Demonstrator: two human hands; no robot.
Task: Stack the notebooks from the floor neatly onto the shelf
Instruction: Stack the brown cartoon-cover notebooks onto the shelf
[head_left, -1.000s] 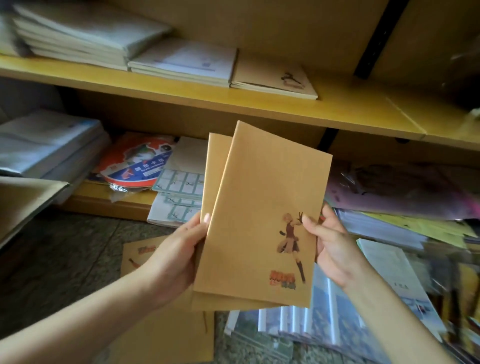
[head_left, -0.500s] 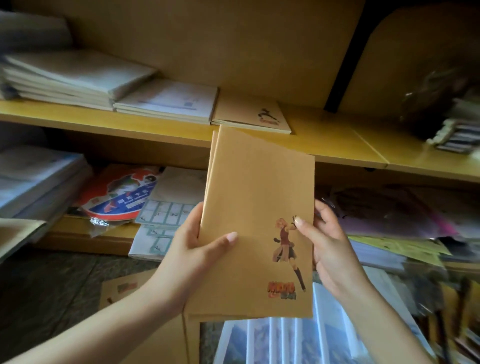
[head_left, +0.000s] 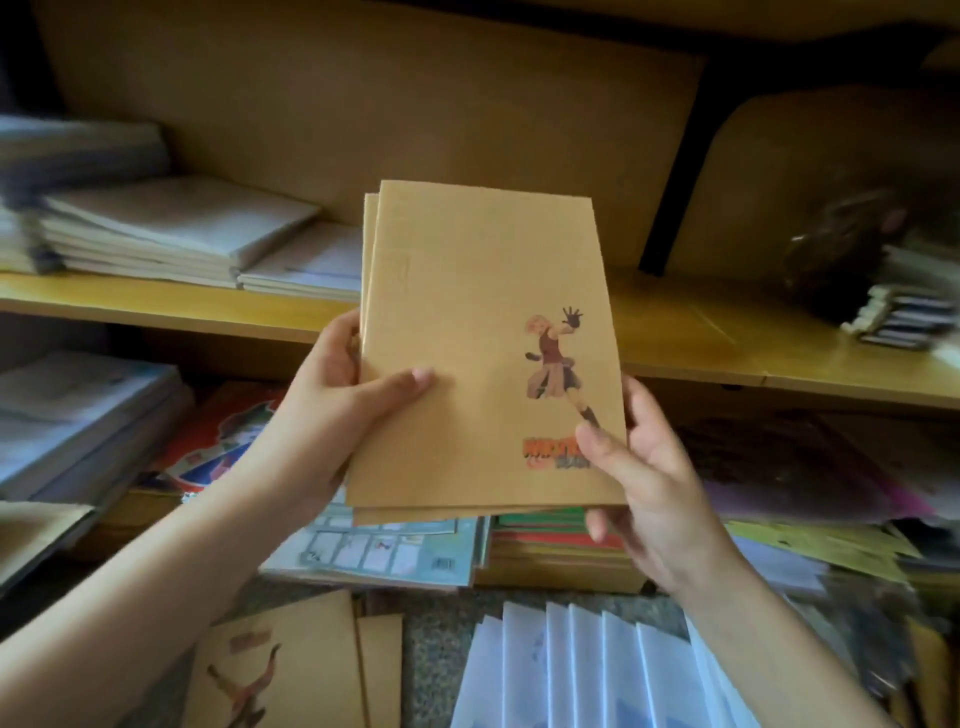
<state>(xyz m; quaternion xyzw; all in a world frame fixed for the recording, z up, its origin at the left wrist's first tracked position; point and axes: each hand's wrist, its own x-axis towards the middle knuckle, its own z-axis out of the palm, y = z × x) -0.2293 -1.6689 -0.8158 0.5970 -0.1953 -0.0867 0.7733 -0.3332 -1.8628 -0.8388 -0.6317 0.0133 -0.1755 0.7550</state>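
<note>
**A:** What is at the left side?

**B:** A pile of white paper booklets (head_left: 171, 234) lies flat on the yellow wooden shelf board (head_left: 156, 304). Lower down, on the grey speckled floor (head_left: 441, 639), some loose brown notebooks (head_left: 291, 670) lie flat. One of them shows a printed figure.

**A:** And the left hand (head_left: 332, 410)?

**B:** It grips the left edge of the thin brown kraft-paper notebooks (head_left: 467, 338). The thumb lies on the front cover and the fingers are curled behind it.

**A:** How do these look?

**B:** There are at least two, one behind the other. The edge of the back one shows at the left and at the bottom. The front cover is plain, with a cartoon figure in a red dress that raises a dark-gloved hand. Under the figure, near the lower right corner, is an orange logo. The notebooks are in the air in front of the shelf board, nearly upright and a little tilted.

**A:** The right hand (head_left: 644, 483)?

**B:** It pinches the lower right corner, with the thumb on the logo and the fingers behind.

**A:** Further right?

**B:** White and blue sheets (head_left: 597, 670) are fanned on the floor. A blurred dark stack (head_left: 898, 317) is on the shelf.
</note>
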